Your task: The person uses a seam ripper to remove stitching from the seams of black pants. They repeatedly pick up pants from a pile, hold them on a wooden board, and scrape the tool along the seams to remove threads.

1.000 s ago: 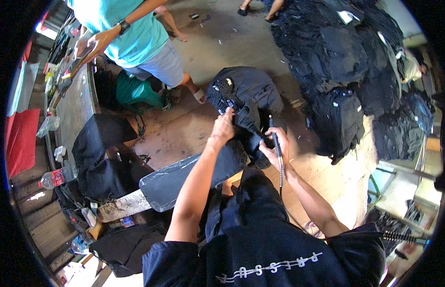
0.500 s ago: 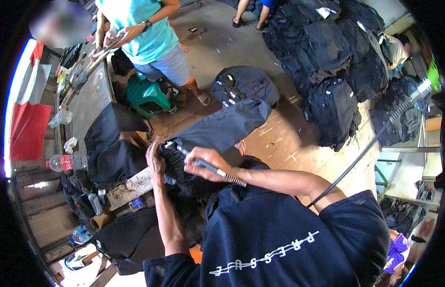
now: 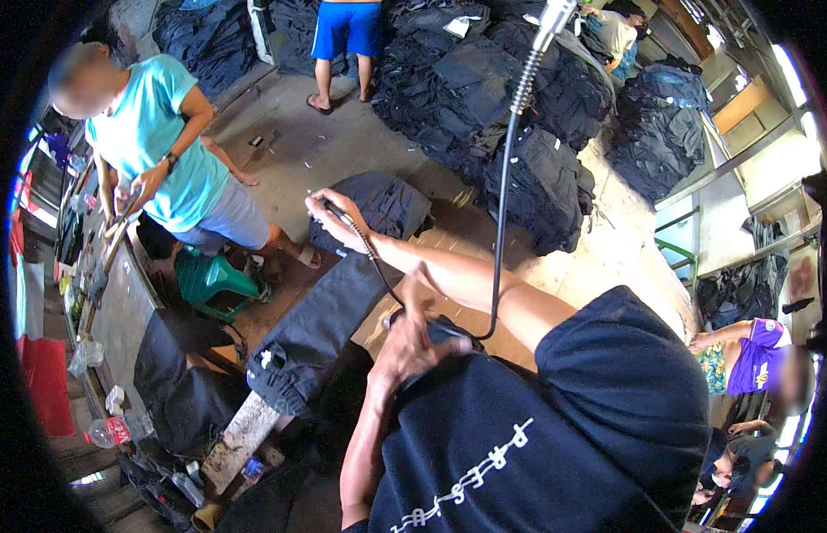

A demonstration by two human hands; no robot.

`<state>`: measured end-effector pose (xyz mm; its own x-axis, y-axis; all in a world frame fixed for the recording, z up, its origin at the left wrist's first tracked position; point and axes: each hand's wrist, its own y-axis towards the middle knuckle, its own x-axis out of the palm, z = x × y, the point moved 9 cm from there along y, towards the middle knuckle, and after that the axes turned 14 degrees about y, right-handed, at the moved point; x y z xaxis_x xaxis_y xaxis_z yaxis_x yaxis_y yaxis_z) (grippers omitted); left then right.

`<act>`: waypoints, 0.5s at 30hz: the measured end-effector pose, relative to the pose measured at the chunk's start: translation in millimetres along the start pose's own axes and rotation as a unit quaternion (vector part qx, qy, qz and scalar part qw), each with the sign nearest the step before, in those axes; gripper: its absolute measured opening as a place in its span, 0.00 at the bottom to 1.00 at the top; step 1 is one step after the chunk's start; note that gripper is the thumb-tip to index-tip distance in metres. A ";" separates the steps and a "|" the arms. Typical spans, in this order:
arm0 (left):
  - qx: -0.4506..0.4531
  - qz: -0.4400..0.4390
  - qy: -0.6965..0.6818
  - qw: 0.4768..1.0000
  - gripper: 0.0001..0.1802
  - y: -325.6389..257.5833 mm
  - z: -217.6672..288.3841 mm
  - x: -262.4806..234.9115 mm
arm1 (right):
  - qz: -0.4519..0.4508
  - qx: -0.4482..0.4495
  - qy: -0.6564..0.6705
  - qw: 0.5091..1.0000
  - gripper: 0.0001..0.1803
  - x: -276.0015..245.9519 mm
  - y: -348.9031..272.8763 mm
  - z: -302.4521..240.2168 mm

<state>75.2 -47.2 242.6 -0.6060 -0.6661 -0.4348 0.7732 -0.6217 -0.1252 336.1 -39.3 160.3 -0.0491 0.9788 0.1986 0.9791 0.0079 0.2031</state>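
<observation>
My right hand [image 3: 339, 222] is closed around a slim pen-like rotary tool [image 3: 328, 205], its tip pointing up and left over a bundle of dark cloth on the floor. A black flexible shaft [image 3: 504, 195] trails from the tool past my lap and up to a metal fitting. My left hand [image 3: 403, 348] is over my lap, close under my right forearm, fingers apart and slightly blurred; I see nothing in it. Left of both hands, black trousers [image 3: 329, 311] lie over a worn wooden board [image 3: 243, 441], with a small white tag on their gathered end.
A person in a turquoise shirt [image 3: 155, 133] stands at a long bench beside a green plastic stool [image 3: 213, 282]. Large heaps of dark garments [image 3: 467, 89] cover the floor ahead. A plastic bottle [image 3: 118, 431] lies at left. Other people are at the far side and right.
My right hand has lifted the tool away from the trousers. My left hand has left the trousers and moved right to my lap. The view has swung right.
</observation>
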 end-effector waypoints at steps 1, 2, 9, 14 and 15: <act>0.027 -0.037 0.053 0.998 0.86 2.3 11.1 7.7 | 0.012 0.035 -0.014 0.999 0.18 -3.6 7.6 17.9; 0.017 -0.072 -0.026 0.997 0.87 7.6 15.2 15.2 | 0.016 0.042 0.000 0.999 0.21 -7.7 14.6 31.7; 0.008 -0.029 0.106 0.994 0.48 79.9 23.6 15.6 | 0.088 0.146 0.093 0.981 0.16 -62.9 74.8 117.6; 0.059 0.137 0.010 0.989 0.11 122.4 42.3 -68.9 | 0.049 0.093 -0.004 0.994 0.19 -109.0 111.6 136.1; 0.044 0.192 0.038 0.980 0.12 135.2 48.0 -90.3 | 0.044 0.068 -0.086 0.993 0.20 -114.7 113.0 133.1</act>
<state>225.4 -90.9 307.8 -0.2550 -0.8275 -0.5002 0.9201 -0.3667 0.1375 478.6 -123.5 32.9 0.0603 0.9973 0.0408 0.9963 -0.0626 0.0593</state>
